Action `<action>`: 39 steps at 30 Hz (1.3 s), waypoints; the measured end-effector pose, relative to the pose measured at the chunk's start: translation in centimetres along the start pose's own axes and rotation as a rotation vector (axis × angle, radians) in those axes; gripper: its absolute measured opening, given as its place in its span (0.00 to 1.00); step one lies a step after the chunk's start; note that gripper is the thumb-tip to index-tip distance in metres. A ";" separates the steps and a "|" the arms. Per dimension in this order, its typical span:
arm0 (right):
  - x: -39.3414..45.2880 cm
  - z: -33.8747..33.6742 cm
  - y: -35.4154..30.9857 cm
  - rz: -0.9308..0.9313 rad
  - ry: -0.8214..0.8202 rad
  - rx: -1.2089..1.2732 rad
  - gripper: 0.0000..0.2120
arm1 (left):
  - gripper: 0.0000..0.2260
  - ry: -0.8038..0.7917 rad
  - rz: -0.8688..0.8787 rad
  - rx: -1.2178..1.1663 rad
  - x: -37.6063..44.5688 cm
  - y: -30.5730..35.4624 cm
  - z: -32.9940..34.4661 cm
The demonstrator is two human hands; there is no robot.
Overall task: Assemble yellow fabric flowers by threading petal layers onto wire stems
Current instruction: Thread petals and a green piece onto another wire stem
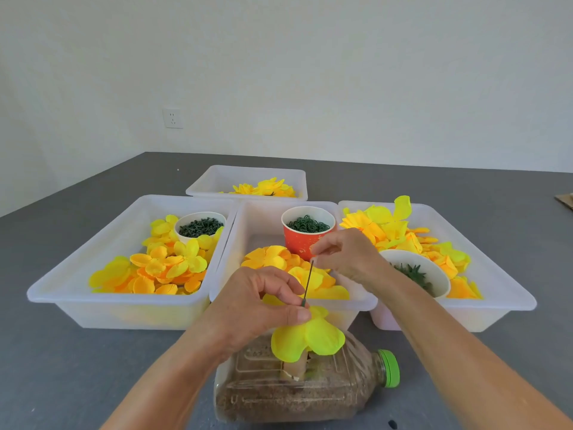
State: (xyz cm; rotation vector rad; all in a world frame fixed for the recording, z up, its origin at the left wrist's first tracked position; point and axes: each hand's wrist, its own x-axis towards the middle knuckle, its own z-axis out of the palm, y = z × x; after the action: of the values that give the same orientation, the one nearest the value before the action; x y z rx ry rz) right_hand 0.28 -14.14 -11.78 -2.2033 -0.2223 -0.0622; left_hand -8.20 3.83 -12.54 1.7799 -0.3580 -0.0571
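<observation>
My left hand (263,302) pinches a bright yellow petal layer (307,338) where a thin dark wire stem (308,282) passes through it, just above a sand-filled plastic bottle (294,389) lying on its side. The wire slants up and to the right. My right hand (344,254) pinches its upper tip, fingers curled, in front of a red paper cup (299,240) filled with small green rings. Whether a ring sits between those fingertips I cannot tell.
Several white plastic trays stand on the grey table: the left tray (65,283) with orange-yellow petals and a white cup of green bits (200,226), the middle tray (245,218), the right tray (502,290) with petals and a white bowl (434,268), and a far tray (217,178).
</observation>
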 end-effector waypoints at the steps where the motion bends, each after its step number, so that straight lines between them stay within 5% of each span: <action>1: 0.8 0.5 0.3 -0.017 -0.064 -0.090 0.09 | 0.07 -0.001 -0.002 0.005 0.0 0.0 0.0; 6: 2.7 3.0 0.9 -0.148 -0.481 -0.546 0.17 | 0.05 -0.011 -0.017 0.011 0.0 -0.1 -0.1; 10: 2.8 4.0 0.7 -0.216 -0.460 -0.784 0.04 | 0.05 -0.016 -0.028 0.015 0.1 0.0 -0.1; 12: 2.6 4.1 1.1 -0.195 -0.432 -0.747 0.13 | 0.05 -0.016 -0.028 0.011 0.0 0.1 -0.1; 19: 3.5 2.5 1.9 0.066 0.030 0.008 0.08 | 0.04 -0.021 -0.035 -0.007 -0.1 0.3 -0.1; 26: 3.7 2.9 2.3 0.157 0.078 0.329 0.07 | 0.04 -0.013 -0.064 0.002 -0.2 0.5 -0.1; 33: 3.5 3.1 2.4 0.152 -0.019 0.347 0.15 | 0.05 -0.003 -0.080 0.002 -0.3 0.7 0.0; 39: 3.1 3.0 3.1 0.077 -0.008 0.018 0.19 | 0.05 -0.003 -0.096 -0.029 -0.5 0.8 0.1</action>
State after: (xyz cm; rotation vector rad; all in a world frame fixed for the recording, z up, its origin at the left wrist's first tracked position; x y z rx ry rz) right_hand 3.78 -13.16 -15.65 -2.1918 -0.1423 -0.0085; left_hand -8.87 3.70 -11.88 1.7673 -0.2728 -0.1324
